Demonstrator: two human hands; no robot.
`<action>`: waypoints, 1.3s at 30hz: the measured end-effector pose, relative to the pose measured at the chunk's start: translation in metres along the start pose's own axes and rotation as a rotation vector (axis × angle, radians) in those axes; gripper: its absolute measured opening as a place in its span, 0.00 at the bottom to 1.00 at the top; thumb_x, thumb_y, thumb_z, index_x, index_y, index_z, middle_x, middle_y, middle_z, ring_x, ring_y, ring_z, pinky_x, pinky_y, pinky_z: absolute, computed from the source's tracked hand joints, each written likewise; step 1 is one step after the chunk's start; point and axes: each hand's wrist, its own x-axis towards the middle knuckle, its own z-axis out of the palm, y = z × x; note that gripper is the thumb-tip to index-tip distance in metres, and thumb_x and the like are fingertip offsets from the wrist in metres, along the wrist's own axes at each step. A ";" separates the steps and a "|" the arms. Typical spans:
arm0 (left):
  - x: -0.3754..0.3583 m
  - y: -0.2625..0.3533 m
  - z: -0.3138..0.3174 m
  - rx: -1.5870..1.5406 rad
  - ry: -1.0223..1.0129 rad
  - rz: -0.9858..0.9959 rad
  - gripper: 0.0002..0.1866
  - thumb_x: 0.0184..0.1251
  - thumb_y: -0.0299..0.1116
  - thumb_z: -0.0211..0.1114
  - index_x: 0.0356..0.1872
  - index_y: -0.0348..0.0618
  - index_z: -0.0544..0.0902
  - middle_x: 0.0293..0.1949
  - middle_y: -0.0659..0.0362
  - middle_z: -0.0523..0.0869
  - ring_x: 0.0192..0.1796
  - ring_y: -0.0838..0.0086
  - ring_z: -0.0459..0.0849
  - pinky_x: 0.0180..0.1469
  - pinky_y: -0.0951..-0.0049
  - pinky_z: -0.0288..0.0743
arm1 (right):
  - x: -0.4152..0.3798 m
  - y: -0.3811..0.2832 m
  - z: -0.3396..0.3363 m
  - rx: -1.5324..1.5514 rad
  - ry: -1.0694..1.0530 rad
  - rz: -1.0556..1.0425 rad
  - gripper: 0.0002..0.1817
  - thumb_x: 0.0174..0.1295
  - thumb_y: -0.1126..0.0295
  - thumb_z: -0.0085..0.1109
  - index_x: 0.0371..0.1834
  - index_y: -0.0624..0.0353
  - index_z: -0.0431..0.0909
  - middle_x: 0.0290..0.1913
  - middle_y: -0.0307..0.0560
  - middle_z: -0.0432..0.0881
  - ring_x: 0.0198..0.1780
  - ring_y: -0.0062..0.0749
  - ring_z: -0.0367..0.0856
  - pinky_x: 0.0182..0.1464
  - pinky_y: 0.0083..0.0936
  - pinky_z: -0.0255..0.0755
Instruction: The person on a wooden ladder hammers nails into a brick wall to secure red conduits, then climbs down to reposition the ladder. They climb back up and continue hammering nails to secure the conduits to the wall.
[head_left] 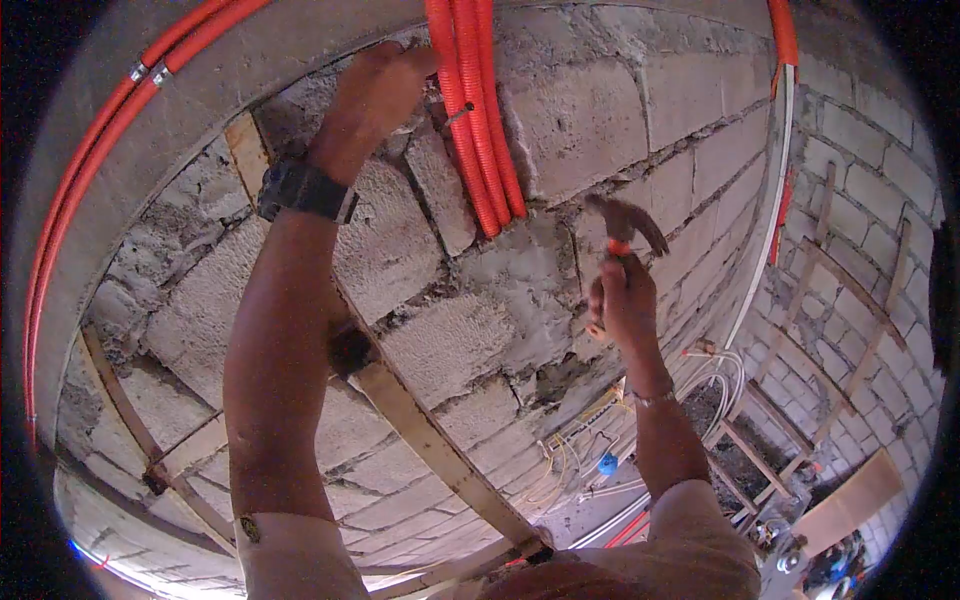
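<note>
My right hand (625, 300) is closed round the handle of a claw hammer (632, 222), whose metal head stands upright above the fist, in front of the block wall. Raised at the upper left, my left hand (385, 85) has its fingers drawn together beside a bundle of orange corrugated pipes (470, 120). Whatever those fingers hold is too small or hidden to make out. A thin dark piece (460, 114) sticks out across the bundle. The pipes run down from the top edge and end in a mortared patch (525, 265) of the wall.
A metal ladder or frame (440, 450) stands between my arms. More orange pipes (75, 180) curve along the left. White cables (735, 375) hang at the lower right, near a wooden ladder-like frame (855, 280), a brown board (850, 503) and clutter on the floor.
</note>
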 end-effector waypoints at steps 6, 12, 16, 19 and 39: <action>-0.022 0.066 -0.041 -0.616 -0.003 -0.176 0.11 0.65 0.35 0.55 0.37 0.38 0.79 0.28 0.58 0.79 0.31 0.74 0.77 0.35 0.70 0.72 | -0.060 0.033 -0.050 -0.017 0.039 0.180 0.13 0.68 0.56 0.48 0.35 0.54 0.66 0.15 0.34 0.67 0.13 0.17 0.64 0.12 0.21 0.59; -0.059 0.112 -0.077 -0.225 0.329 0.440 0.09 0.66 0.31 0.59 0.42 0.37 0.80 0.34 0.60 0.82 0.36 0.72 0.80 0.38 0.73 0.75 | -0.106 0.076 -0.088 -0.130 0.013 0.185 0.15 0.66 0.55 0.48 0.32 0.56 0.66 0.16 0.36 0.69 0.12 0.20 0.64 0.13 0.21 0.61; -0.111 0.172 -0.055 -0.480 0.109 0.391 0.11 0.58 0.26 0.63 0.42 0.39 0.80 0.34 0.54 0.81 0.37 0.63 0.81 0.39 0.67 0.76 | -0.128 0.085 -0.091 -0.227 0.047 0.247 0.17 0.65 0.53 0.47 0.29 0.56 0.66 0.15 0.37 0.70 0.12 0.21 0.66 0.13 0.22 0.61; -0.120 0.203 -0.006 -0.687 0.119 0.273 0.11 0.48 0.23 0.61 0.36 0.40 0.79 0.30 0.54 0.77 0.37 0.61 0.80 0.31 0.62 0.76 | -0.138 0.073 -0.081 -0.246 0.082 0.258 0.17 0.66 0.54 0.45 0.28 0.56 0.67 0.14 0.37 0.68 0.12 0.20 0.67 0.13 0.20 0.60; -0.062 0.127 0.116 -1.162 0.890 -0.485 0.06 0.65 0.26 0.58 0.40 0.35 0.80 0.33 0.59 0.81 0.33 0.79 0.77 0.35 0.77 0.72 | -0.166 0.051 -0.104 -0.191 0.143 0.306 0.13 0.68 0.57 0.45 0.33 0.55 0.67 0.11 0.36 0.67 0.08 0.21 0.62 0.10 0.22 0.56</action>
